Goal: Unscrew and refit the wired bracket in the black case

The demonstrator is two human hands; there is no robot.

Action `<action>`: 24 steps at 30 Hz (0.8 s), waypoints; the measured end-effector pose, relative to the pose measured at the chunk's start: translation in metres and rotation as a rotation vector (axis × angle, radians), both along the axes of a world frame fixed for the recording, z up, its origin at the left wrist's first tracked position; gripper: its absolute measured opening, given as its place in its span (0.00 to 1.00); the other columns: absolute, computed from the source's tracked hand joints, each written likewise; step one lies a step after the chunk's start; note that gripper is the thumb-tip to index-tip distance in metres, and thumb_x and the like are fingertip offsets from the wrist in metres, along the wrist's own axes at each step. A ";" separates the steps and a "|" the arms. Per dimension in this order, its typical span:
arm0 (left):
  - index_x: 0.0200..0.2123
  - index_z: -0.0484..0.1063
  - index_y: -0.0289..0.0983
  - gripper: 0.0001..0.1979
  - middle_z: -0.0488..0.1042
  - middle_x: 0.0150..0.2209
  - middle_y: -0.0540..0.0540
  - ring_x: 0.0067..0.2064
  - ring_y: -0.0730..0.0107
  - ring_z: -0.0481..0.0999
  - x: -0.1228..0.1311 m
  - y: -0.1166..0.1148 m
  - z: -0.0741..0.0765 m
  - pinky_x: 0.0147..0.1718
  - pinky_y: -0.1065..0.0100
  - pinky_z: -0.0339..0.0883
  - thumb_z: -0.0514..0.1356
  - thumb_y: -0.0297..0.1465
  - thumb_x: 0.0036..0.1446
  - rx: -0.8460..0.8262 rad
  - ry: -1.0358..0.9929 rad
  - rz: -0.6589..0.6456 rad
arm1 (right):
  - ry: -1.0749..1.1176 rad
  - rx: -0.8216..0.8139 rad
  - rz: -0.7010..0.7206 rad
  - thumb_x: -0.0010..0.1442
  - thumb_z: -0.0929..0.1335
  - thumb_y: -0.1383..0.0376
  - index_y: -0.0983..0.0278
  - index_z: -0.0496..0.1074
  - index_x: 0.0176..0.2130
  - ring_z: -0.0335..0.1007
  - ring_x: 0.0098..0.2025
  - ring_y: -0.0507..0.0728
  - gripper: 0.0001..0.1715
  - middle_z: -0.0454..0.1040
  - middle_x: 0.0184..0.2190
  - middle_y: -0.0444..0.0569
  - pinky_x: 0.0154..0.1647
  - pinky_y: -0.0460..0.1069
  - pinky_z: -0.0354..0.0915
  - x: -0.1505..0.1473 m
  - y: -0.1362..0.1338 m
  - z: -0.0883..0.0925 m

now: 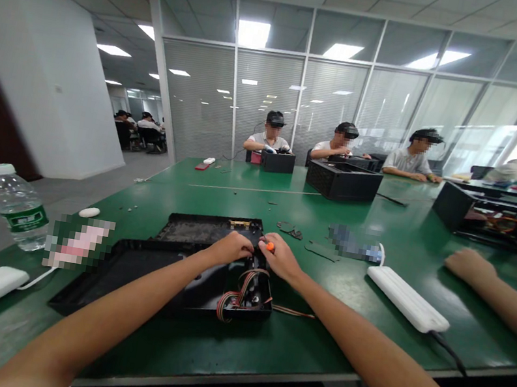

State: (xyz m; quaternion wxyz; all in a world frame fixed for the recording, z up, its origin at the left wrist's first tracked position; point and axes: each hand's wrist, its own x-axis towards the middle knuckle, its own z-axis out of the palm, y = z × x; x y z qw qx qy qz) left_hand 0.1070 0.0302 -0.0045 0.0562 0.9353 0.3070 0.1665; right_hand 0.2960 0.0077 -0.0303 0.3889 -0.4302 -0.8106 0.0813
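An opened black metal case (206,297) lies before me on the green table, with its interior facing up. Bundled multicoloured wires (242,293) loop at its right end, and some trail out past its edge. My left hand (232,250) is closed at the case's far side, its fingertips pressed together; whatever they hold is hidden. Close beside it, my right hand (280,258) grips an orange-handled tool (270,246), whose working end I cannot see. A flat black panel (114,272) extends to the left, and another dark panel (200,229) lies behind the hands.
White power strips (407,299) lie right and left. A water bottle (18,209) stands at the left edge. Loose dark parts (289,229) lie beyond my hands. A neighbour's hand (472,265) rests at right; people work across the table around black cases (344,180).
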 end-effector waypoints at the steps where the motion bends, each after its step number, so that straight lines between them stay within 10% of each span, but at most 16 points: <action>1: 0.33 0.75 0.34 0.07 0.76 0.33 0.47 0.36 0.70 0.74 0.000 0.001 -0.003 0.38 0.72 0.63 0.56 0.28 0.54 -0.011 -0.018 0.006 | 0.051 0.027 -0.011 0.61 0.56 0.57 0.64 0.69 0.39 0.63 0.43 0.54 0.18 0.67 0.40 0.51 0.46 0.48 0.59 0.001 0.001 0.002; 16: 0.38 0.73 0.33 0.10 0.75 0.39 0.44 0.42 0.69 0.73 -0.010 -0.001 -0.013 0.44 0.70 0.63 0.53 0.28 0.58 -0.002 -0.032 -0.088 | 0.133 -0.029 -0.108 0.52 0.63 0.58 0.63 0.60 0.36 0.61 0.33 0.53 0.13 0.65 0.32 0.46 0.36 0.48 0.60 0.019 0.016 0.009; 24: 0.37 0.69 0.32 0.07 0.72 0.36 0.45 0.38 0.70 0.70 -0.011 -0.003 -0.017 0.41 0.70 0.63 0.53 0.25 0.56 0.028 -0.033 -0.072 | 0.333 -0.398 0.246 0.53 0.62 0.58 0.64 0.61 0.38 0.57 0.20 0.48 0.14 0.64 0.22 0.40 0.21 0.44 0.55 0.071 0.023 0.040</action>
